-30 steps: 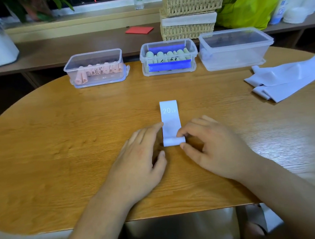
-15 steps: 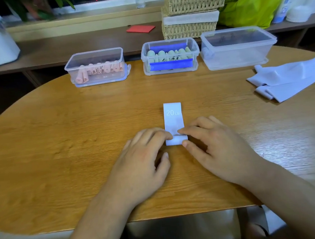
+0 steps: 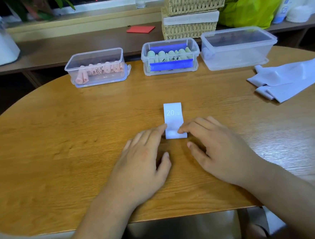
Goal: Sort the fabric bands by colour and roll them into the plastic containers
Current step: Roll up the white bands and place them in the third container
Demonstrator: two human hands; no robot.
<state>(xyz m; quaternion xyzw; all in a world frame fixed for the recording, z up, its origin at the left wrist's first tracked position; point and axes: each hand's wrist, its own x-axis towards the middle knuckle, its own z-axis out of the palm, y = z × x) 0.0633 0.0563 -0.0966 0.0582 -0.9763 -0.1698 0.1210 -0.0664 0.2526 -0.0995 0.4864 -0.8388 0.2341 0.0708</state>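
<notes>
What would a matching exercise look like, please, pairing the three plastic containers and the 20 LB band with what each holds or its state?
Things:
1. left container
2. middle container
3. right container
4. 20 LB band

Contents or state:
A. green rolls
B. partly rolled on the table, left hand and right hand touching it
C. pink rolls
D. one pale roll at its left end

Pairs: 1-C, 2-A, 3-D, 4-B.

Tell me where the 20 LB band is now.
In the head view the 20 LB band lies at the centre of the table, its near end touched by fingertips of the left hand and right hand.
</notes>
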